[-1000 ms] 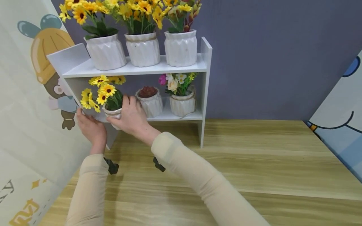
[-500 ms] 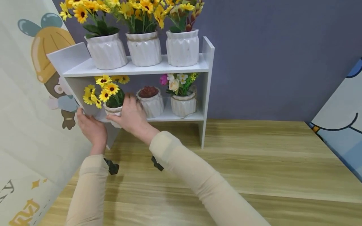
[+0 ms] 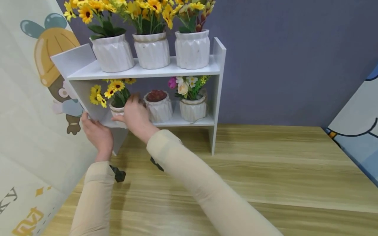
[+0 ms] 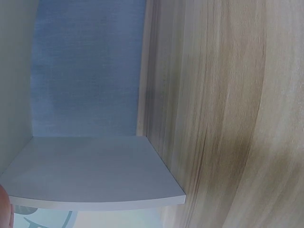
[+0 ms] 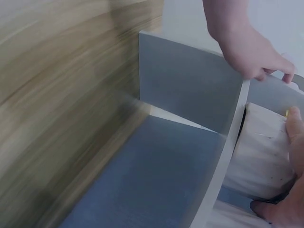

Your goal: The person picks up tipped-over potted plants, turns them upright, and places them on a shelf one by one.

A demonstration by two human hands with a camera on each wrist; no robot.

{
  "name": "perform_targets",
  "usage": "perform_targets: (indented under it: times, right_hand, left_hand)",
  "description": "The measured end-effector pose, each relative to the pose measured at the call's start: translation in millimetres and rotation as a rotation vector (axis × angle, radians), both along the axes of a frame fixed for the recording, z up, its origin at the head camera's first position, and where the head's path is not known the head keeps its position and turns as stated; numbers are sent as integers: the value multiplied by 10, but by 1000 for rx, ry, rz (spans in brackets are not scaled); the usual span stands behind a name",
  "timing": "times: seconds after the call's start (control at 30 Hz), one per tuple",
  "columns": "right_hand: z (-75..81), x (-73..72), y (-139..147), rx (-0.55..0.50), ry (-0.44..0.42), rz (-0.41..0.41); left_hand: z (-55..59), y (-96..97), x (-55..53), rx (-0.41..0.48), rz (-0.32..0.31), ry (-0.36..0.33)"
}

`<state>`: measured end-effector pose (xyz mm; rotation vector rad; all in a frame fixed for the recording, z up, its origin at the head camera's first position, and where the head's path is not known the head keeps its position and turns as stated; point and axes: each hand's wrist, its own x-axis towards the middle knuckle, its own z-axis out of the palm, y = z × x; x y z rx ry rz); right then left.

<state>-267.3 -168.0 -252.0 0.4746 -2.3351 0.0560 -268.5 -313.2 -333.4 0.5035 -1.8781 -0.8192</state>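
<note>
My right hand (image 3: 136,115) grips a white ribbed flowerpot (image 3: 117,111) with yellow sunflowers (image 3: 113,88) at the left end of the lower shelf. In the right wrist view, the thumb lies on one side of the pot (image 5: 259,152) and fingers (image 5: 280,209) reach the opposite side; the hand hides part of it. My left hand (image 3: 98,133) holds the front edge of the left side panel of the white shelf unit (image 3: 192,122). Only a bit of that hand shows in the left wrist view, at its lower left edge.
Right of the held pot stand a pot with a red succulent (image 3: 159,109) and one with mixed flowers (image 3: 193,109). Three pots of yellow flowers, including a middle one (image 3: 152,50), line the top shelf. The wooden table (image 3: 265,170) extends right; a printed wall (image 3: 29,131) borders the left.
The sunflower pot has gone deeper into the lower shelf, its blooms now partly behind the upper board. My right hand has followed it inward. The left hand stays at the side panel.
</note>
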Motion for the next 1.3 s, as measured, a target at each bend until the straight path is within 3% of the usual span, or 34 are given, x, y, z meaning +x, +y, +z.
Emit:
perform_targets:
  times: [0.3, 0.37, 0.53, 0.63, 0.9, 1.2, 1.3]
  right_hand:
    - [38, -16, -37, 45, 22, -23]
    - [58, -25, -38, 41, -64, 8]
    - [106, -48, -55, -37, -377, 92]
    - [121, -53, -75, -66, -455, 106]
    - [130, -56, -116, -75, -432, 88]
    - [116, -122, -87, -118, -475, 99]
    - [110, -111, -91, -120, -425, 95]
  left_hand:
    - [19, -9, 15, 12, 16, 15]
    - [27, -11, 19, 8, 16, 20]
    - [25, -18, 32, 14, 13, -1]
    - [16, -22, 45, 35, 18, -13]
    - [5, -45, 45, 24, 18, -3]
    - [3, -22, 16, 30, -14, -23]
    - [11, -19, 24, 20, -17, -2]
